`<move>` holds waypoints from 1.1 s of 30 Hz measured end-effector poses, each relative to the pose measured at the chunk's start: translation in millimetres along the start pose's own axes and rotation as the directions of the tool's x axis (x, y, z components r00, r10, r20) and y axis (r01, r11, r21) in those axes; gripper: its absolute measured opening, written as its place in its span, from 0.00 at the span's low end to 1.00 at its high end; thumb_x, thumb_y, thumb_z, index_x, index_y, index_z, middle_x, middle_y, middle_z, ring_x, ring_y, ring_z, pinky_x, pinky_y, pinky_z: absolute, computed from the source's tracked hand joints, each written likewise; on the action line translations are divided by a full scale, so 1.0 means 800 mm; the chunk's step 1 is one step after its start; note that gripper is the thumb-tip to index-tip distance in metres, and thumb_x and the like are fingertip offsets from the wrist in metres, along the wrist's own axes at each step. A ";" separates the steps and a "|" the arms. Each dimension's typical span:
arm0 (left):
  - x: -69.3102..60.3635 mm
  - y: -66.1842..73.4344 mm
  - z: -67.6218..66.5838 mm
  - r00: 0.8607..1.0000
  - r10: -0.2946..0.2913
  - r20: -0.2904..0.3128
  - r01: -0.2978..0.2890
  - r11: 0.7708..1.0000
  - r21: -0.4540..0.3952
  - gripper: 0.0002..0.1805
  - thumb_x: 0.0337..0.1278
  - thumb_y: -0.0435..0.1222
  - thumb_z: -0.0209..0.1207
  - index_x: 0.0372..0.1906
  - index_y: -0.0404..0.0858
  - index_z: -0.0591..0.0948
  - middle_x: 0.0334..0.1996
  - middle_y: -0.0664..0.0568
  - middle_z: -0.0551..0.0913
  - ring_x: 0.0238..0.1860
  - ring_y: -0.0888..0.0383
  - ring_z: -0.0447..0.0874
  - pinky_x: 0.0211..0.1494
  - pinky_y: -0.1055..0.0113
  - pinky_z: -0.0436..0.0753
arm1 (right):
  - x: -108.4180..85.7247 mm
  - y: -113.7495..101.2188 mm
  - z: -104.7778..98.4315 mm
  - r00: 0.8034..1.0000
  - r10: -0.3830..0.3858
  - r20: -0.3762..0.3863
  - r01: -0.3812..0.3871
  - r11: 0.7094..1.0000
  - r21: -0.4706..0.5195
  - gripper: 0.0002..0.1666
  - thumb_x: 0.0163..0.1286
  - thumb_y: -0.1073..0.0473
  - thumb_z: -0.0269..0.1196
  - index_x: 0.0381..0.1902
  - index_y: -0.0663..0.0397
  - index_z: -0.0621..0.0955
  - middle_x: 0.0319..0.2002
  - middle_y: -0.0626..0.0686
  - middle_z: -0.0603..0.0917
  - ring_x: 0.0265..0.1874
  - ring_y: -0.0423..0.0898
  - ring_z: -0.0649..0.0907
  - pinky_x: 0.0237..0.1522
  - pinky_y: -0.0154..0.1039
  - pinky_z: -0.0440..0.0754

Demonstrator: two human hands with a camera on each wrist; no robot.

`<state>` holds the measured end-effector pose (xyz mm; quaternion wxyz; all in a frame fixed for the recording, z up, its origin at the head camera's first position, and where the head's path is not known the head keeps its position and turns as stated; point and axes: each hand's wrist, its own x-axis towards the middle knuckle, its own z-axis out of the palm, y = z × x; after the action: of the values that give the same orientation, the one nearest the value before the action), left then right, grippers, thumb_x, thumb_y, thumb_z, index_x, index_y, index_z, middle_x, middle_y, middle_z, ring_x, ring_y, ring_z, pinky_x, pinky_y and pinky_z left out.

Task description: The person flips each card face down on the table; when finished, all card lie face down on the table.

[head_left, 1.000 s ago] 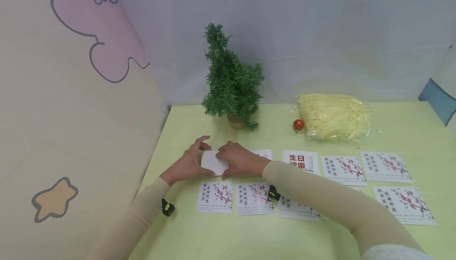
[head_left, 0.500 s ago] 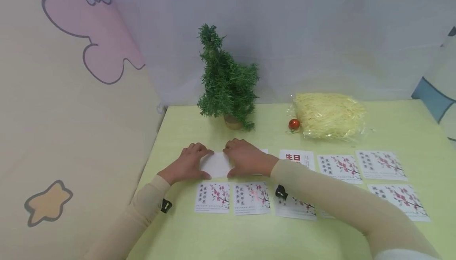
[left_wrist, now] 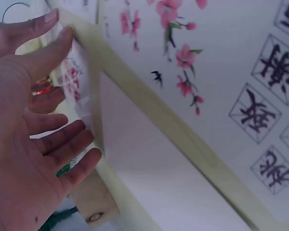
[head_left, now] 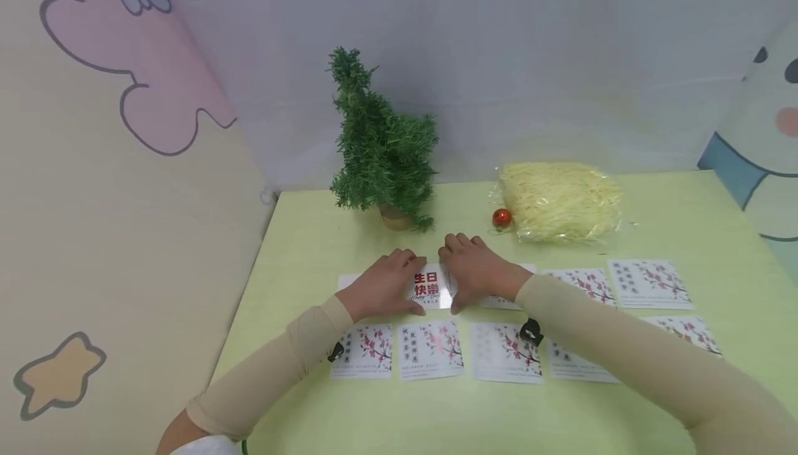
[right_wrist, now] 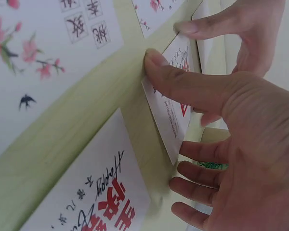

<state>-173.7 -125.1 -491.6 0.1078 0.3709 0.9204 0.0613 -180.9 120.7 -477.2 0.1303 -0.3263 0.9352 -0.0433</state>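
Observation:
A white greeting card with red characters [head_left: 427, 284] lies on the table between my two hands. My left hand [head_left: 382, 287] is at its left side, and my right hand [head_left: 475, 273] is at its right side. In the right wrist view the right thumb [right_wrist: 183, 86] touches the card's near corner, while the loosely bent fingers reach past its far edge. The left wrist view has the left thumb [left_wrist: 50, 53] at the near edge and the left fingers spread apart. Partly behind my left hand is a blank white card [left_wrist: 135, 154], flat on the table.
Several plum-blossom cards [head_left: 431, 350] form a row in front, with others [head_left: 648, 283] at the right. A small green artificial tree [head_left: 383, 150], a red bauble [head_left: 501, 218] and a clear bag of yellow shreds [head_left: 561, 199] stand along the back of the yellow table [head_left: 399, 413].
Both hands have moved right, from the blank card to the card with red characters. The blank card, earlier between the hands, now lies left behind on the table.

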 end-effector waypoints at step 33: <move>0.017 0.027 -0.007 0.979 -0.201 0.017 0.168 0.767 -0.619 0.61 0.58 0.59 0.79 0.85 0.49 0.51 0.79 0.43 0.75 0.78 0.47 0.76 0.79 0.48 0.76 | -0.026 0.005 -0.029 0.993 -0.035 -0.115 0.097 0.796 0.597 0.76 0.54 0.62 0.86 0.90 0.53 0.52 0.76 0.60 0.75 0.73 0.61 0.79 0.76 0.65 0.74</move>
<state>-170.4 -100.3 -483.9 0.2053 0.2214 0.8838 0.3574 -174.2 136.7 -451.4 0.1795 -0.2981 0.8663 -0.3584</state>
